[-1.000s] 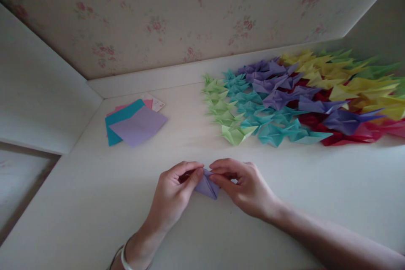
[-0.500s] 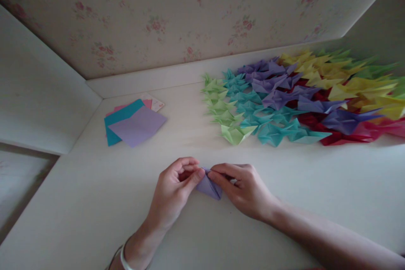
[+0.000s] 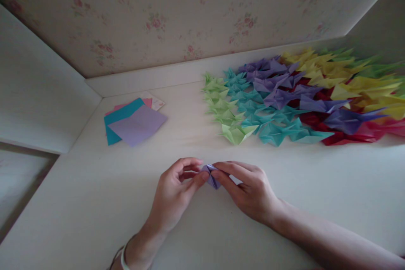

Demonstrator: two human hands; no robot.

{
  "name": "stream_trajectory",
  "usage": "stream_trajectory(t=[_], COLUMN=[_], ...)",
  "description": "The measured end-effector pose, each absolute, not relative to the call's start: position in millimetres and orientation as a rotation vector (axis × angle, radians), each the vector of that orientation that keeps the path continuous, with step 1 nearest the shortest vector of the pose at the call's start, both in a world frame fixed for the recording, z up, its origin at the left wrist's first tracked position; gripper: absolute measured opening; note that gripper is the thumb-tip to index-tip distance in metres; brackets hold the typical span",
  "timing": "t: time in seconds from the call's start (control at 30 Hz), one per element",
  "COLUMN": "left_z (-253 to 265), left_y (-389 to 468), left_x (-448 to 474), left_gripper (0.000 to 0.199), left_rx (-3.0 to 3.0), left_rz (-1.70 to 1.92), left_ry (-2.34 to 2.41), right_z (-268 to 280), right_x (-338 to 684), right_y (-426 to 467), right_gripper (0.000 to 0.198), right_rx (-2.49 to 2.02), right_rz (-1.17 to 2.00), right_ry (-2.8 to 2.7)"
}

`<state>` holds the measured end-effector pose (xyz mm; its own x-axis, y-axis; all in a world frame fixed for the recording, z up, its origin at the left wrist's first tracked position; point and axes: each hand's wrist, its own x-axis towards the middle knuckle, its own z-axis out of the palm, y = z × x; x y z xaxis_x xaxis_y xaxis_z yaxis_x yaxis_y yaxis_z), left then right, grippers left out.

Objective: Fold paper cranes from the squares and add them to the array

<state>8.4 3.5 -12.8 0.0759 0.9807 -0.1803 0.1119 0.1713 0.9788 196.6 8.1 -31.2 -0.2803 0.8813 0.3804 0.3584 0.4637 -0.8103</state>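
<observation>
A small folded piece of purple origami paper [image 3: 212,180] is held between my two hands, low in the middle of the view. My left hand [image 3: 179,187] pinches its left side between thumb and fingers. On the right side, my right hand [image 3: 245,187] grips it the same way, thumb in front. A dark crease runs down the middle of the paper where its flaps meet. Fingers cover both of its sides.
Rows of folded paper cranes [image 3: 275,97] in green, teal, purple, red and yellow stand at the back right. Flat purple paper [image 3: 139,126] lies over teal paper [image 3: 122,116] and pink sheets at the left. All rest on a white table [image 3: 95,202] against a flowered wall.
The purple paper has been turned or folded in, showing a smaller diamond with a central crease instead of a broad slanted face. My right hand has shifted slightly right.
</observation>
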Motion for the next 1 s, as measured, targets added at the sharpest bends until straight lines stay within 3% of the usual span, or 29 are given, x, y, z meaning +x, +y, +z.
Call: stream_trajectory(t=[0.17, 0.3, 0.63, 1.0], left_z=[-8.6, -10.1, -8.9, -17.2], left_y=[3.0, 1.9, -1.6, -0.4], left_x=[10.4, 8.9, 10.0, 5.7], left_gripper=[0.010, 0.013, 0.036, 0.030], left_rx=[1.462, 1.540, 1.042, 0.842], left_rz=[0.976, 1.070, 1.036, 1.050], left_ry=[1.327, 1.317, 1.059, 0.937], right_z=[-25.9, -23.0, -25.0, -19.7], right_x=[196.0, 196.7, 200.8, 206.0], right_y=[9.0, 8.8, 7.7, 4.3], right_gripper=[0.013, 0.019, 0.038, 0.040], right_rx=[-1.017, -0.889, -0.823, -0.774], right_rz=[0.844, 0.807, 0.658, 0.713], right_ry=[-1.772, -1.763, -1.784, -1.777])
